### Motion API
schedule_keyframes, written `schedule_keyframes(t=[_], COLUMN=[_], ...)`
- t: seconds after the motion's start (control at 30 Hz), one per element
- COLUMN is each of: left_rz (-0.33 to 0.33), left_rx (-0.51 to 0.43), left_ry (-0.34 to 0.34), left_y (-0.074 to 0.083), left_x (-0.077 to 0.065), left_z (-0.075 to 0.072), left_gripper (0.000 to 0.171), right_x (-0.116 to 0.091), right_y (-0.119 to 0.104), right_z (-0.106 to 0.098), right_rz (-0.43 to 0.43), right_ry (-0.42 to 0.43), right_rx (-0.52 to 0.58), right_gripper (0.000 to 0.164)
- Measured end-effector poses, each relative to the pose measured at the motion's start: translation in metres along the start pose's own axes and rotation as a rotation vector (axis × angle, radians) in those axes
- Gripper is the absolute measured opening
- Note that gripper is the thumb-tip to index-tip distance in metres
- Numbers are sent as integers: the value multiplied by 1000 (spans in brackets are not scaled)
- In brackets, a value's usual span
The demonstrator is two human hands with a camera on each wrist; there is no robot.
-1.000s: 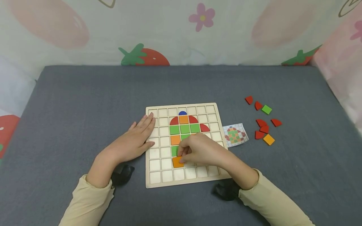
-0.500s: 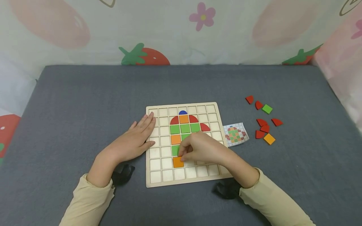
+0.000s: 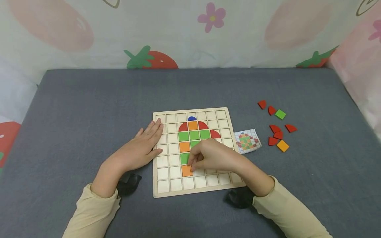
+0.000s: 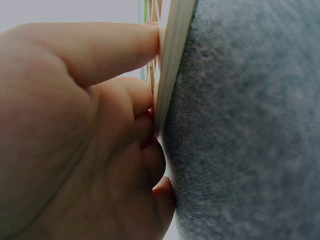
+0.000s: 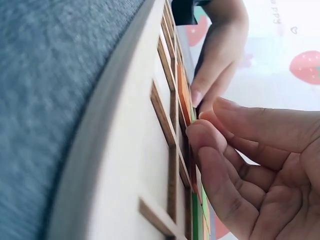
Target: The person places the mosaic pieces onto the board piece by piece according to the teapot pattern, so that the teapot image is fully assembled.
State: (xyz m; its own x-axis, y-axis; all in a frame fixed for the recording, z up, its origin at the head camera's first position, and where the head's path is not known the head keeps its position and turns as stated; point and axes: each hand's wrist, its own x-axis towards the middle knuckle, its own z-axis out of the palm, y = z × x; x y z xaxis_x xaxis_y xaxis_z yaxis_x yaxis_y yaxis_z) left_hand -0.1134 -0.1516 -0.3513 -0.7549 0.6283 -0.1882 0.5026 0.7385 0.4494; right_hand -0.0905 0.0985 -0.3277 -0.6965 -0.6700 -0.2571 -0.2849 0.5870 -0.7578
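Note:
A pale wooden grid board (image 3: pixel 198 192) lies on the cloth. My left hand (image 3: pixel 145 141) rests spread on its left rim, and the thumb meets the rim in the left wrist view. My right hand (image 3: pixel 212 157) is over the board with bent fingers; its fingertips are right at the right edge of an orange square tile (image 3: pixel 186 171), which sits in its cell. In the right wrist view thumb and forefinger stand apart, beside the orange tile (image 5: pixel 184 95). Above it are green square tiles (image 3: pixel 194 135), a blue half-round tile (image 3: pixel 191 118) and red quarter-round tiles (image 3: pixel 215 134). The right hand hides some cells.
A printed pattern card (image 3: pixel 248 141) lies at the board's right edge. Farther right are several loose red quarter-round tiles (image 3: pixel 275 129), a green square (image 3: pixel 280 114) and an orange square (image 3: pixel 282 145). A strawberry-print curtain (image 3: pixel 238 39) hangs behind the table.
The orange tile, tilted under my right fingers a second ago, now lies flat in its cell. My right fingertips have shifted slightly right to its edge. The left hand stays put.

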Motion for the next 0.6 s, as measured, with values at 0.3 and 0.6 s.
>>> schedule_keyframes(t=[0.3, 0.6], left_rz=[1, -1], left_rx=[2, -8], left_ry=[0, -3], left_y=[0, 1], left_x=[0, 0], left_z=[0, -1], left_gripper=[68, 68], right_x=[0, -8], right_y=[0, 9], right_z=[2, -22], right_rz=[-3, -24], right_ry=[-10, 27], right_rx=[-34, 33], right_gripper=[9, 7])
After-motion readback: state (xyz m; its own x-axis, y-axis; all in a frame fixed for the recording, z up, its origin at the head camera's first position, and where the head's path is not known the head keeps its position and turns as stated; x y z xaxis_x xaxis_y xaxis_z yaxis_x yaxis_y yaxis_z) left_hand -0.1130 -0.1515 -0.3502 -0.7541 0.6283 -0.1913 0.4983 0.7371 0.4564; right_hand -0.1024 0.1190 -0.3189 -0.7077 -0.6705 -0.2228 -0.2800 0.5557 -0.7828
